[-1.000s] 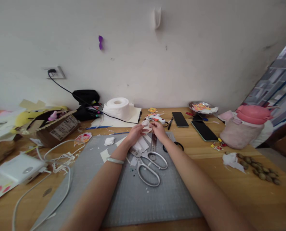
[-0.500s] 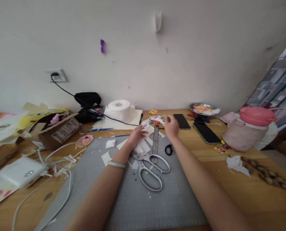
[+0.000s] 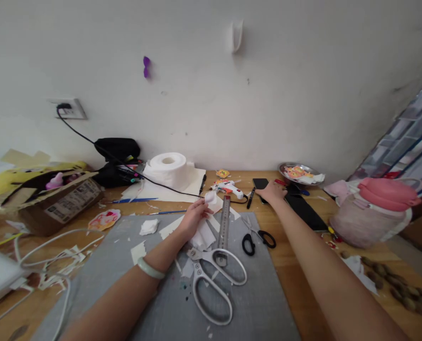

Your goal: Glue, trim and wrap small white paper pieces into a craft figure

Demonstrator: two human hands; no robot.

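Two hands apart: right hand outstretched on phone.

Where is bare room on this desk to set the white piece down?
Free: the grey mat right of the big scissors, and its near-left part beside the left hand's forearm. Crowded: around the ruler, small scissors, glue gun and phones.

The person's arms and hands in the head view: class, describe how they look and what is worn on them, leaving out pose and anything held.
Both forearms are bare, with no sleeves in view. The left hand has a smooth, pale green bangle around its wrist. The right hand wears nothing visible: no watch, bracelet or glove. No rings can be made out on either hand at this size.
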